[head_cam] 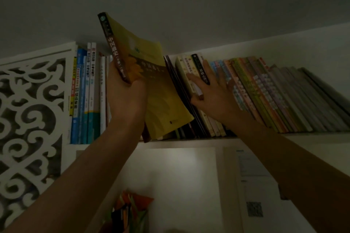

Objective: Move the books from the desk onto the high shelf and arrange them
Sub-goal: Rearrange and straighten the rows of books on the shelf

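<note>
My left hand [126, 96] has its grip closed round the lower spine of the yellow book [151, 73], which is tilted and half into the gap on the high shelf [189, 141], its top corner above the row. My right hand [212, 96] lies flat and spread, holding nothing, pressing the leaning books [265, 96] away to its own side so the gap stays wide. Most of the row looks shelved already; this volume is not yet seated upright, and I judge straightening comes after. The tabletop is out of view, so I cannot tell what remains there. Beyond my left grip stand upright blue-spined books [85, 96] beside a carved white panel [32, 109]. The slanted dark books just beside the yellow cover crowd the slot.
</note>
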